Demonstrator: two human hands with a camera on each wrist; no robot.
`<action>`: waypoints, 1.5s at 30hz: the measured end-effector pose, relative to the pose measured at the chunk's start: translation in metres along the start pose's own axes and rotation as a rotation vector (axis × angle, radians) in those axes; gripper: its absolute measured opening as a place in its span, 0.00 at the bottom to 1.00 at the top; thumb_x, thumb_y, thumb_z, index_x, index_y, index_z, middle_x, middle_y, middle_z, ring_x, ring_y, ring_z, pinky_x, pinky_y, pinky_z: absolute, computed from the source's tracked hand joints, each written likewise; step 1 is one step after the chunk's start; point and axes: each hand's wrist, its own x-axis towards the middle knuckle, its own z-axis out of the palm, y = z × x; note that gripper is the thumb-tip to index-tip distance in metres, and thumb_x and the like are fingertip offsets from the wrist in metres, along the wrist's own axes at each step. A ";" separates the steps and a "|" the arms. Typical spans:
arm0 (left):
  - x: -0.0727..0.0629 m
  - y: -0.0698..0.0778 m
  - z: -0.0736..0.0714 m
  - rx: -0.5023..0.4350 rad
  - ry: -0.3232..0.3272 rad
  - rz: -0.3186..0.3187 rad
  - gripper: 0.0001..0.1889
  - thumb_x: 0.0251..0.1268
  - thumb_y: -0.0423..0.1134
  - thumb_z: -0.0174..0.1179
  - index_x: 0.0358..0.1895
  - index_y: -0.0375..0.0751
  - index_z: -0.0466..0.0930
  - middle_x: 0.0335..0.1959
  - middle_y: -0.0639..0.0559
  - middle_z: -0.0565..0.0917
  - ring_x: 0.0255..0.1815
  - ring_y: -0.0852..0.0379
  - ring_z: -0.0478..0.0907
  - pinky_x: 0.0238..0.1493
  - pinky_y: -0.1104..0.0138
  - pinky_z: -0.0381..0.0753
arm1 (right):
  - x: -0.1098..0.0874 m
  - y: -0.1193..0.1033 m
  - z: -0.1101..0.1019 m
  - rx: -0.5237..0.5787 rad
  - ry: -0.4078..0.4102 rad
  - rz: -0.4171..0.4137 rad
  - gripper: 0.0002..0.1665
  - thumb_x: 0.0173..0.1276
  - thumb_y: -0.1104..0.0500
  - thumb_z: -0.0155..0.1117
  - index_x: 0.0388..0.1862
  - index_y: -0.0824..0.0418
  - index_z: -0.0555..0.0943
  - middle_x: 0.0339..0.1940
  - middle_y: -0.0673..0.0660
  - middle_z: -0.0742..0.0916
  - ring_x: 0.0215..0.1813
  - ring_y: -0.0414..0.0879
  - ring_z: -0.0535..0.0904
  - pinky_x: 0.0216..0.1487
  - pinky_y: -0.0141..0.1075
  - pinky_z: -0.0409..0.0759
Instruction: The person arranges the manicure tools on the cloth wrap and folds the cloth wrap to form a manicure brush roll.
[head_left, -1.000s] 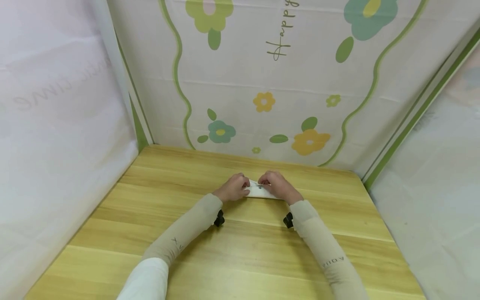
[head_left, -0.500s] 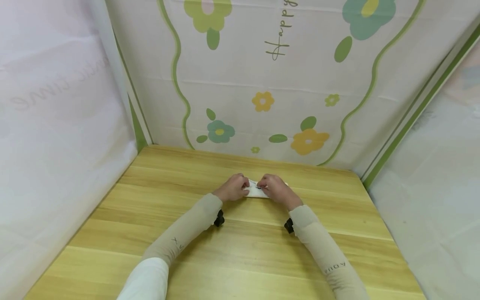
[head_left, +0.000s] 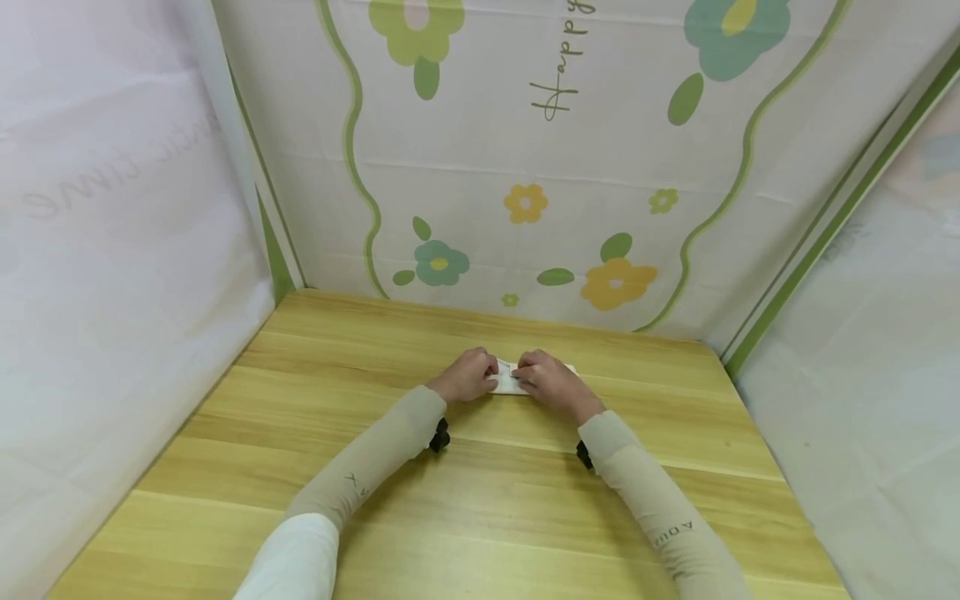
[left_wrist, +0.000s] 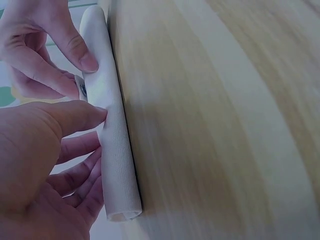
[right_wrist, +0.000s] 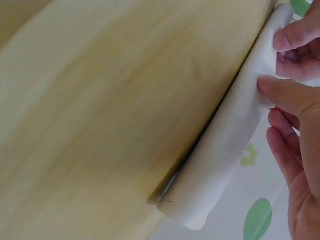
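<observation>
A white, soft fabric case point(head_left: 508, 383) lies near the far side of the table, long side across. It looks rolled or folded into a flat tube, with an open end in the left wrist view. My left hand point(head_left: 467, 375) pinches its left part, thumb point(left_wrist: 90, 114) on the near face and fingers behind. Close beside it, my right hand point(head_left: 551, 382) pinches the middle at the upper edge, its thumb point(right_wrist: 280, 92) on the near face. A small dark round fastener point(left_wrist: 83, 90) shows by the right fingertips in the left wrist view. The case's far face is mostly hidden.
The wooden table point(head_left: 480, 500) spreads out on the near side of the hands. A white flower-printed cloth wall point(head_left: 465, 167) rises just behind the case. White cloth walls also close off the left point(head_left: 112, 292) and right point(head_left: 862, 375) sides.
My right hand has shifted slightly, and its fingers now cover the dark fastener in the head view. The case's right end shows behind that hand. My left hand keeps its place.
</observation>
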 end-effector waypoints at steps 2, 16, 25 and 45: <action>0.000 0.001 0.000 0.004 -0.002 -0.003 0.08 0.76 0.35 0.63 0.49 0.33 0.86 0.44 0.43 0.84 0.40 0.54 0.74 0.45 0.62 0.78 | 0.001 0.000 -0.001 0.001 -0.001 0.002 0.13 0.70 0.65 0.74 0.52 0.63 0.91 0.47 0.58 0.89 0.50 0.51 0.85 0.52 0.41 0.87; 0.000 0.002 -0.001 0.002 0.001 -0.009 0.06 0.75 0.33 0.63 0.46 0.34 0.85 0.42 0.45 0.82 0.39 0.54 0.72 0.45 0.61 0.77 | 0.007 -0.007 -0.007 -0.015 -0.024 -0.027 0.11 0.71 0.68 0.71 0.50 0.64 0.92 0.46 0.59 0.88 0.47 0.51 0.84 0.48 0.39 0.87; -0.003 0.001 0.000 -0.001 -0.002 -0.020 0.08 0.76 0.34 0.64 0.49 0.34 0.85 0.44 0.44 0.82 0.41 0.54 0.75 0.48 0.60 0.80 | 0.011 -0.008 0.002 -0.080 0.026 -0.100 0.06 0.73 0.69 0.68 0.36 0.66 0.89 0.35 0.55 0.84 0.37 0.47 0.76 0.39 0.36 0.80; -0.007 0.000 -0.007 -0.029 -0.006 0.009 0.15 0.76 0.36 0.64 0.56 0.29 0.84 0.49 0.40 0.84 0.48 0.50 0.79 0.53 0.58 0.83 | 0.004 0.008 -0.018 0.454 -0.144 0.379 0.19 0.76 0.59 0.69 0.60 0.67 0.86 0.56 0.63 0.89 0.57 0.56 0.86 0.59 0.49 0.86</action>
